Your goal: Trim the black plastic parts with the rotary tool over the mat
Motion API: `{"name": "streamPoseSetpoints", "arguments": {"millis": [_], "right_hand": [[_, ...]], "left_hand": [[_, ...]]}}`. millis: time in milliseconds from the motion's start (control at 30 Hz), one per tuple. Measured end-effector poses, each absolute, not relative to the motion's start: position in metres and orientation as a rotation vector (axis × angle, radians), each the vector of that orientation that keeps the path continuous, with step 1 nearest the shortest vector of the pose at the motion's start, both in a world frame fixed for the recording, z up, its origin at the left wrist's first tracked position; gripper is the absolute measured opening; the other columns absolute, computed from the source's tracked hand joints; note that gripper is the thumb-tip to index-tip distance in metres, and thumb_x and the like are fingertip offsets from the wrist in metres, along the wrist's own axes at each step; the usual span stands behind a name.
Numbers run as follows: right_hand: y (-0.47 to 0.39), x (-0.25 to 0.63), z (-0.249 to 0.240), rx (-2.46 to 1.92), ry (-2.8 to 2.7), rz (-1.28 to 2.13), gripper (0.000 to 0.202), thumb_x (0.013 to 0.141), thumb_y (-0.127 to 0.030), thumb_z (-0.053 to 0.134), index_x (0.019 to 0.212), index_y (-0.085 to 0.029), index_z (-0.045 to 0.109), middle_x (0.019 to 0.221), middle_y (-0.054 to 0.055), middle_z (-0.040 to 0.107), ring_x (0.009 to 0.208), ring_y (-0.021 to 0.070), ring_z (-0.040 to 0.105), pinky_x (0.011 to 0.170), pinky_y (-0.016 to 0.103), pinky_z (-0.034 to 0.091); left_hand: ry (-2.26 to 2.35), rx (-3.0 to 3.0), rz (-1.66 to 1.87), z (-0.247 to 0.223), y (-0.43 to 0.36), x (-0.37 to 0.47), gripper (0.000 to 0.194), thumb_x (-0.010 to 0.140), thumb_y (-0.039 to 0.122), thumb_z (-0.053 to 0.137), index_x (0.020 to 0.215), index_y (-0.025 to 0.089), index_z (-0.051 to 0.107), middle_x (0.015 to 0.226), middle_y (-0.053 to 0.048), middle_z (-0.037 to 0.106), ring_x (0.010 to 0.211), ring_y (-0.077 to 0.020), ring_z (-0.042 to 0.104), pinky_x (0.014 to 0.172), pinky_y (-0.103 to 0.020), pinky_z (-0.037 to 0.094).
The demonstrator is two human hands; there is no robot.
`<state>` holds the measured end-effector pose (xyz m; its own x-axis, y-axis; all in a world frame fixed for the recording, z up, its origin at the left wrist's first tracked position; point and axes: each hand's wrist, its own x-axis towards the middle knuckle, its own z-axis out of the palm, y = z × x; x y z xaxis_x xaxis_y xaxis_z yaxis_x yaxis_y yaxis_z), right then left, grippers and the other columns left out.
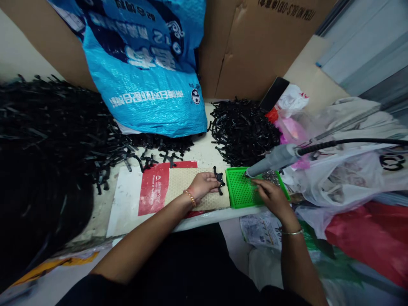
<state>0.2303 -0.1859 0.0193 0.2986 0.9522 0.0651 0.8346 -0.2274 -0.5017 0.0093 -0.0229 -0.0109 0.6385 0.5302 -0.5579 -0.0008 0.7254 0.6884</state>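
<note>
Left hand (204, 183) is lying palm-down on the tan perforated mat (188, 187), fingers curled shut and pinching a small black plastic clip piece (219, 178) at its lower end. Right hand (270, 194) is resting on the near right edge of the green perforated plastic tray (240, 191), fingers bent downward; whether it is gripping anything, I cannot tell.

The clip piece is sitting at the mat's right edge, just beside the tray's left rim. Its long axis is running roughly away from the person, upper end pointing toward the far pile. Judgement: thin, light, fairly stiff moulded plastic, likely with small prongs that could snag; a fingertip pinch at mid-body or the lower end looks best.

Outward: a grey handheld power tool (274, 160) with a black cable is hanging with its tip over the tray's far right corner. 2 heaps of similar black parts are lying beyond, 1 small heap (244, 129) behind the tray, 1 large heap (54, 127) at far left. A blue woven plastic sack (143, 63) is leaning against brown cardboard (255, 46).
</note>
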Motion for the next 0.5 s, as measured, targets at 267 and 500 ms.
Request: {"name": "streamPoseSetpoints", "arguments": {"millis": [267,500], "right_hand": [[-0.186,0.194,0.007,-2.278,-1.868,0.145,0.045,0.098,-0.034,0.039,0.14,-0.022,0.05,0.093,0.011,0.064,0.089,0.0265,0.062,0.082,0.041,0.05],[-0.183,0.192,-0.001,-2.33,-1.924,0.121,0.042,0.1,-0.034,0.037,0.136,-0.024,0.056,0.085,0.008,0.06,0.081,0.0222,0.061,0.073,0.034,0.047]], "left_hand": [[0.839,0.704,0.322,-0.009,-0.022,0.01,0.022,0.07,-0.002,0.076,0.088,0.009,0.068,0.08,-0.008,0.073,0.069,-0.0137,0.069,0.068,-0.026,0.059],[0.835,0.698,0.33,-0.01,-0.023,0.01,0.023,0.069,0.0,0.078,0.088,0.009,0.068,0.078,-0.008,0.073,0.068,-0.0133,0.069,0.066,-0.024,0.058]]}}
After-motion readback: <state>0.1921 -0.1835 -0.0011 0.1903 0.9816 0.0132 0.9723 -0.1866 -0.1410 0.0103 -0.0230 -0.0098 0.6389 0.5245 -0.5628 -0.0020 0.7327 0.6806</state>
